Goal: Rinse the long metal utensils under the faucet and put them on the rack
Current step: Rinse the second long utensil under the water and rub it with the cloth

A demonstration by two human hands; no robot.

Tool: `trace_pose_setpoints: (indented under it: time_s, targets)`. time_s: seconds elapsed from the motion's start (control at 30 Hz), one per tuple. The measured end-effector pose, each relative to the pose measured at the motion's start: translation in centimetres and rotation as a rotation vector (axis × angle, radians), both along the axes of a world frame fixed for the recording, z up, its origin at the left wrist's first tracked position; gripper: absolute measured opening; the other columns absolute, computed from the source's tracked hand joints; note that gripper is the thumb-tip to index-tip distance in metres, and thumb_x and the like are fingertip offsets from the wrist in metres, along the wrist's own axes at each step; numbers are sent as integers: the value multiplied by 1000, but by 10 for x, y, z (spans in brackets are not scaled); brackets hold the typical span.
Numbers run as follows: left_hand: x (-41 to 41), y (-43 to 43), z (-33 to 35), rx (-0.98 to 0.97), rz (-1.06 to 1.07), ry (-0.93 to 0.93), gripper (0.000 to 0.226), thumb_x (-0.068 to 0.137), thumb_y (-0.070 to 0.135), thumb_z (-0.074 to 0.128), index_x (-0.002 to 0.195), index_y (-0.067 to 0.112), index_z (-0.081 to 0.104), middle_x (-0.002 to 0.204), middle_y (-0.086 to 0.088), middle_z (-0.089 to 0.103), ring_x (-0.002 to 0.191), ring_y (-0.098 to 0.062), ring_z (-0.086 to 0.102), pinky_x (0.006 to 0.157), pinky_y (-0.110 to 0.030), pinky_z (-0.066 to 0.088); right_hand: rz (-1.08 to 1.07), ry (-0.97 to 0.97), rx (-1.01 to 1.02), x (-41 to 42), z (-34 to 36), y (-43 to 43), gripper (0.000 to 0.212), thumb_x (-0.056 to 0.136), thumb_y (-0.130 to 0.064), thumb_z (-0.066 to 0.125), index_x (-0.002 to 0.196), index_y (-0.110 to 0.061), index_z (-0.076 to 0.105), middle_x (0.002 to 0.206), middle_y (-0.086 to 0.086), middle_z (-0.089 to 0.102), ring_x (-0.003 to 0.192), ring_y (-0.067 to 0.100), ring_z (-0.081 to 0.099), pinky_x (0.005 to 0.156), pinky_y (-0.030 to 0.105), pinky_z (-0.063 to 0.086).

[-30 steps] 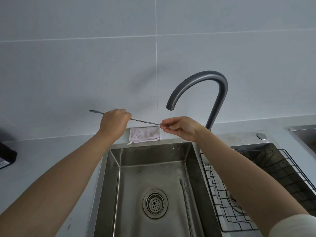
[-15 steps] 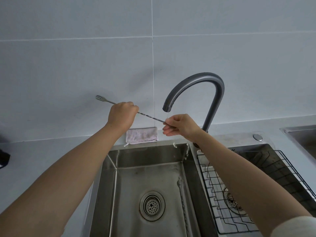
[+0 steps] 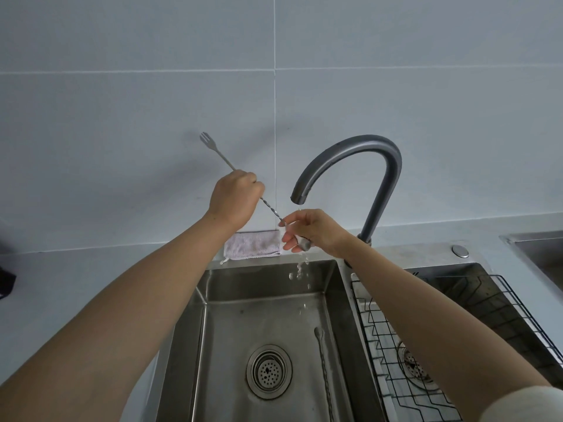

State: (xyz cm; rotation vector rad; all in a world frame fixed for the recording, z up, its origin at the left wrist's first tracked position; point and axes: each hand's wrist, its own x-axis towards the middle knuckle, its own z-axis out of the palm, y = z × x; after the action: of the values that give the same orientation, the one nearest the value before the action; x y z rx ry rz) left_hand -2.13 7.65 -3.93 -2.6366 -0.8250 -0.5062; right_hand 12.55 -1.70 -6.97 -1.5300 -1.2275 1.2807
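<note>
A long twisted metal utensil (image 3: 271, 210) with a small fork at its upper left end slants down to the right. My left hand (image 3: 234, 197) grips its shaft near the middle. My right hand (image 3: 307, 231) holds its spoon end with the fingers, just under the spout of the dark grey faucet (image 3: 377, 166). A thin stream of water runs over that hand and splashes down. A second long twisted utensil (image 3: 323, 370) lies on the floor of the steel sink (image 3: 189, 330), right of the drain. The black wire rack (image 3: 475, 303) sits over the right basin.
A folded pale cloth (image 3: 253, 245) lies on the ledge behind the sink. A round metal button (image 3: 460, 250) sits on the counter right of the faucet. A dark object (image 3: 6, 280) shows at the left edge. Another steel surface (image 3: 539, 248) is at the far right.
My left hand has risen, tipping the utensil from nearly level to a steep slant with the fork end up. My right hand has slid to the spoon end, and water now splashes down.
</note>
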Motion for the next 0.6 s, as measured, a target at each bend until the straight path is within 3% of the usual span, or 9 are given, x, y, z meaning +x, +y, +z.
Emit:
trace_pose_setpoints:
  time_s: [0.17, 0.3, 0.43, 0.6]
  targets:
    - [14, -5, 5, 54, -53, -31, 33, 23, -19, 76, 38, -1, 54, 35, -10, 48, 35, -27, 52, 33, -16, 39, -90, -102, 44, -1, -3, 4, 20, 96, -16, 48, 78, -11, 55, 64, 9, 61, 41, 6, 60, 54, 21, 56]
    - [24, -6, 1, 55, -93, -36, 30, 26, -20, 76, 42, -1, 58, 38, -11, 52, 40, -28, 56, 36, -21, 46, -119, -22, 62, 0, -2, 4, 14, 96, -4, 42, 97, -4, 56, 72, 7, 62, 42, 5, 60, 52, 18, 56]
    - [28, -5, -9, 48, -160, -95, 28, 38, -19, 79, 58, -4, 68, 54, -15, 64, 53, -30, 64, 47, -30, 58, -96, 59, 62, 1, -4, 2, 17, 94, 8, 38, 98, -2, 52, 78, 7, 61, 50, 5, 65, 59, 19, 56]
    - [15, -27, -21, -57, -88, -310, 23, 64, -6, 76, 86, -5, 67, 80, -20, 69, 72, -32, 68, 61, -31, 57, -142, 146, 113, 2, -6, 1, 24, 97, 4, 35, 85, -9, 50, 79, 10, 63, 58, 6, 69, 67, 20, 57]
